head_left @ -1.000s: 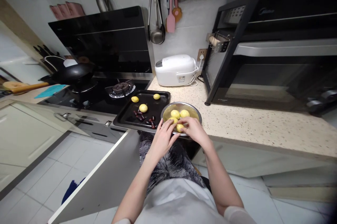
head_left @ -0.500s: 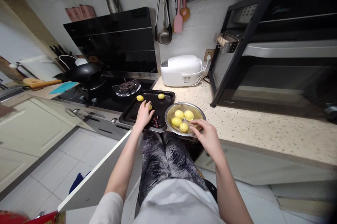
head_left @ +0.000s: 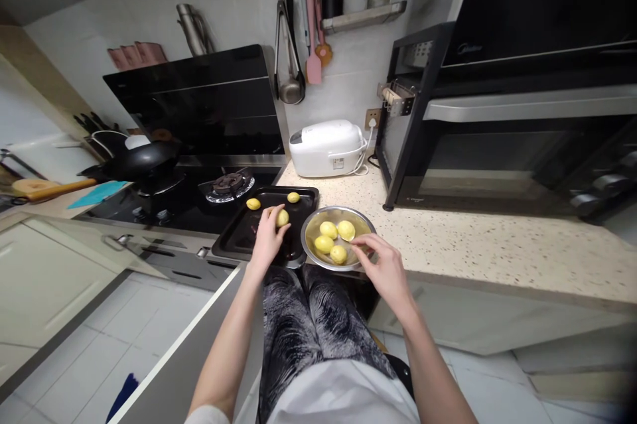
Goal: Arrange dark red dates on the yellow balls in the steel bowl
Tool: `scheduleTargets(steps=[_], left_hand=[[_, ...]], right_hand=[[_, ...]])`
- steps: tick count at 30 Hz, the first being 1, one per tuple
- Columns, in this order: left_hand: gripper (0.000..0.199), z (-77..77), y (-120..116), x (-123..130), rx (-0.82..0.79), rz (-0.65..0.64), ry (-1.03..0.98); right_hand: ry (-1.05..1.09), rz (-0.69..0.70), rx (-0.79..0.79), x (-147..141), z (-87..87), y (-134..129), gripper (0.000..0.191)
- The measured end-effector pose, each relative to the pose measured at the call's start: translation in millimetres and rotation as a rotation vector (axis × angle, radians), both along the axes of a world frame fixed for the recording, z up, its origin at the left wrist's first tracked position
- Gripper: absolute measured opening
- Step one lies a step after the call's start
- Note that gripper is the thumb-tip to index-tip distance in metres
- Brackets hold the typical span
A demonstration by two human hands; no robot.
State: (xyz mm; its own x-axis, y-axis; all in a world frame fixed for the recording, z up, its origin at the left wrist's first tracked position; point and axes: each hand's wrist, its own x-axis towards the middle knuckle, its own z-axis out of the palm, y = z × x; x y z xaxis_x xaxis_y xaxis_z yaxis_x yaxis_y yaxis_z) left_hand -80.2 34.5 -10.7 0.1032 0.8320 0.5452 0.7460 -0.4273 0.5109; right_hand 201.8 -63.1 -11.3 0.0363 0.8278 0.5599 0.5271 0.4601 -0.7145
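Observation:
My left hand [head_left: 267, 233] reaches over the black baking tray [head_left: 308, 197], its thumb and fingers closed round a lemon [head_left: 282, 217]. Two more lemons lie toward the far side of the tray, one at the left [head_left: 253, 204] and one at the right [head_left: 293, 198]. A few small dark reddish pieces in the tray are partly covered by that hand. Beside the tray is a steel bowl [head_left: 309, 257] with several lemons [head_left: 324, 244]. Over its right side is my right hand [head_left: 381, 263], thumb and fingertips pinched near a lemon [head_left: 346, 230]; what they hold, if anything, cannot be made out.
Behind the bowl stands a white appliance [head_left: 328, 148] with a cord. A black oven [head_left: 497, 158] is on the right of the speckled counter [head_left: 448, 238]. The gas stove [head_left: 226, 185] with a wok [head_left: 144, 162] lies left. An open cabinet door [head_left: 199, 331] stands below.
The camera view has shifted, so the scene sits lower and further left. My left fingers have closed round the lemon in the tray. My right hand stays pinched at the bowl.

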Motion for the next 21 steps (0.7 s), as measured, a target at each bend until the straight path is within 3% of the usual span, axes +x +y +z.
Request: scheduleTargets(steps=[5,9,14,18,21], left_hand=[[0.044,18.4,-61.3,42.4,0.028,-0.244,-0.199],[0.048,9.9,-95.7,72.5,-0.077,-0.375,-0.308],[0.059,-4.7,-108.2,87.2,-0.101,-0.365,-0.354],[0.072,-8.7,-109.3,86.6,-0.117,-0.343,-0.306],[0.073,-15.0,-107.5,82.9,-0.110,-0.327,-0.207]], right_hand=[[-0.059,0.096,0.042,-9.1,2.8,-3.9,0.020],[-0.178,0.207,0.082,-17.9,6.2,-10.1,0.045],[-0.286,0.252,0.105,-24.5,7.3,-15.4,0.058],[-0.257,0.228,0.051,-24.3,6.3,-13.2,0.050],[-0.169,0.107,0.018,-20.2,3.6,-6.6,0.040]])
